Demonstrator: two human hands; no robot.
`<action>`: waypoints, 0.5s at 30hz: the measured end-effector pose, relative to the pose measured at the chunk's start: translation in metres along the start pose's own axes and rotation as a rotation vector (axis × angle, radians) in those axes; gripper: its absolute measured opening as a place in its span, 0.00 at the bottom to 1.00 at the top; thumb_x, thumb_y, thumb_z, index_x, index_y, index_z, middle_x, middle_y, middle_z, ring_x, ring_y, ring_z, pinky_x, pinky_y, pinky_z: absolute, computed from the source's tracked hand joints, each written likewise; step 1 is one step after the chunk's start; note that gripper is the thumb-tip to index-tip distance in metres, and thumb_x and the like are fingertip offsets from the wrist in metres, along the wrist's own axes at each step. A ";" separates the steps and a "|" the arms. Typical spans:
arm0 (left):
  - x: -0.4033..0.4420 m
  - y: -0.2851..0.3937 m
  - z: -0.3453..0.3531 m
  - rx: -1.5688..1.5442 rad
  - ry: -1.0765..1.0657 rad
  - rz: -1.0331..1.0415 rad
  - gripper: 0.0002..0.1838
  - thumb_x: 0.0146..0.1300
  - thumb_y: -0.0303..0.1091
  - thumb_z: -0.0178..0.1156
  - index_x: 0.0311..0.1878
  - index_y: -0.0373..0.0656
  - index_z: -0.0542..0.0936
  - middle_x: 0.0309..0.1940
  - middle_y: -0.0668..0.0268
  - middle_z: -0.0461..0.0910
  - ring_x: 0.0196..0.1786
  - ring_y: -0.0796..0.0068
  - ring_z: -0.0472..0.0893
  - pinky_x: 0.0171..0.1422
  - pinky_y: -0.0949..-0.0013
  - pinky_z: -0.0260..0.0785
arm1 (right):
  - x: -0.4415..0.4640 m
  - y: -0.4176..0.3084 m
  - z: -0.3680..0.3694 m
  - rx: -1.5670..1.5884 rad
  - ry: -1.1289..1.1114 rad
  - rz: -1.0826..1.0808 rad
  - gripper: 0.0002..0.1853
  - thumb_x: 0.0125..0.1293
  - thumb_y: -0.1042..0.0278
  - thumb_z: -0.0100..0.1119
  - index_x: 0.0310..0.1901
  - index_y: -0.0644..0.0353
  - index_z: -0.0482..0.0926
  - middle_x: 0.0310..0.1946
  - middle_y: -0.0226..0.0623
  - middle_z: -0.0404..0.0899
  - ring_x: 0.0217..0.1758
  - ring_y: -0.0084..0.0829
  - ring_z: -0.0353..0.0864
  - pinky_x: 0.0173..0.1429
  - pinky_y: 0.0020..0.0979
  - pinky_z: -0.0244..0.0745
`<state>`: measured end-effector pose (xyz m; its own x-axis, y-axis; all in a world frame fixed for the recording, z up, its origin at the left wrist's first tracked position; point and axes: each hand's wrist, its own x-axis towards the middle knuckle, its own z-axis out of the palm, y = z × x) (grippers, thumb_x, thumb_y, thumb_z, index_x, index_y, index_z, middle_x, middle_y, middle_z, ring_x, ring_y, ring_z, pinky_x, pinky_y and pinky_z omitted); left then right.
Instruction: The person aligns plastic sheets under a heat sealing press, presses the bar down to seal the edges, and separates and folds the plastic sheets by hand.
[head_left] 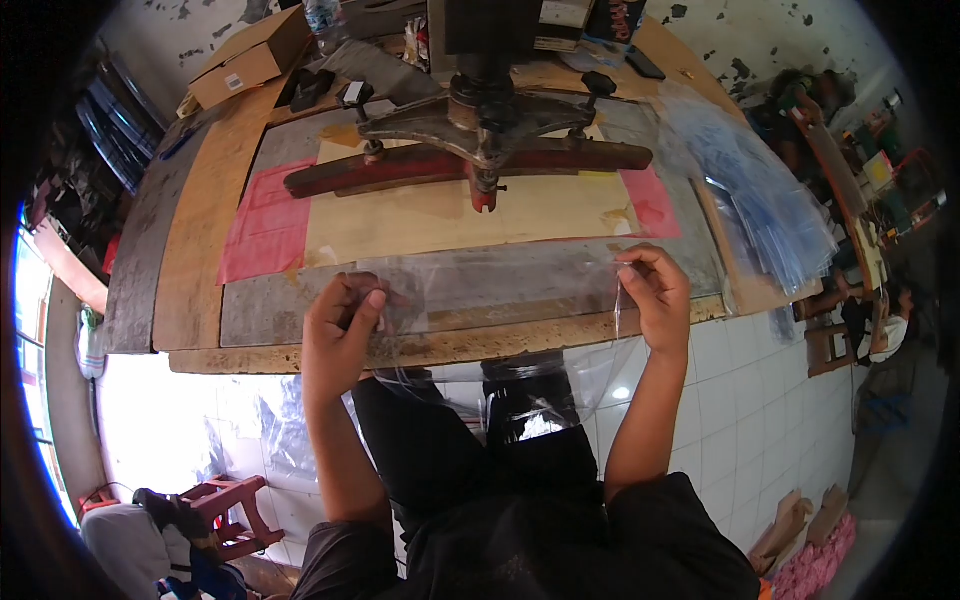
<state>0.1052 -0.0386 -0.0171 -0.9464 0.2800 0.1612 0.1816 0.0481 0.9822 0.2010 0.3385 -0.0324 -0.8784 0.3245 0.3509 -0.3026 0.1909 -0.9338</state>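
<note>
A clear plastic sheet [500, 290] stretches between my two hands at the front edge of the worktable and hangs down over my lap. My left hand [347, 318] pinches its left end, and my right hand [652, 290] pinches its upper right corner. Just beyond the sheet lies a cream panel [420, 220] with pink pieces at both ends. Over that panel stands a metal press head [480, 150] with a long red-brown bar.
A stack of clear plastic sheets [765, 190] lies on the table's right side. A cardboard box [245, 62] sits at the back left. Below left is a red stool [235, 515]. People are at the far right and lower left.
</note>
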 end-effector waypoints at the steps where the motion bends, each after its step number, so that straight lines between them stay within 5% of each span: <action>1: 0.000 0.000 0.000 0.015 0.013 0.002 0.09 0.78 0.30 0.63 0.52 0.33 0.80 0.42 0.63 0.88 0.45 0.82 0.83 0.47 0.75 0.73 | 0.000 0.002 -0.001 -0.012 -0.007 -0.004 0.09 0.74 0.70 0.69 0.50 0.65 0.84 0.46 0.29 0.85 0.45 0.19 0.81 0.51 0.24 0.75; 11: 0.001 -0.003 -0.003 0.058 0.065 -0.064 0.10 0.79 0.32 0.64 0.49 0.32 0.83 0.41 0.67 0.87 0.39 0.84 0.79 0.46 0.76 0.72 | 0.002 0.005 0.001 -0.033 -0.024 -0.016 0.08 0.76 0.71 0.66 0.47 0.68 0.86 0.52 0.35 0.84 0.52 0.22 0.82 0.56 0.25 0.77; 14: 0.003 -0.008 -0.005 0.120 0.074 -0.100 0.11 0.77 0.33 0.65 0.45 0.32 0.83 0.46 0.63 0.88 0.48 0.80 0.82 0.51 0.73 0.74 | 0.007 0.000 0.007 -0.073 0.000 -0.135 0.08 0.75 0.71 0.67 0.44 0.69 0.86 0.56 0.40 0.84 0.58 0.28 0.82 0.62 0.31 0.78; 15: 0.006 -0.004 -0.001 0.198 0.109 0.069 0.11 0.76 0.33 0.66 0.44 0.32 0.83 0.52 0.61 0.87 0.52 0.77 0.81 0.55 0.70 0.74 | 0.008 0.000 0.007 -0.071 0.002 -0.139 0.08 0.75 0.71 0.67 0.44 0.69 0.86 0.56 0.40 0.84 0.58 0.28 0.82 0.62 0.31 0.78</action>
<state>0.0987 -0.0384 -0.0204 -0.9512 0.1848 0.2470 0.2854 0.2229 0.9321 0.1918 0.3344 -0.0299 -0.8292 0.2925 0.4763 -0.3938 0.2990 -0.8692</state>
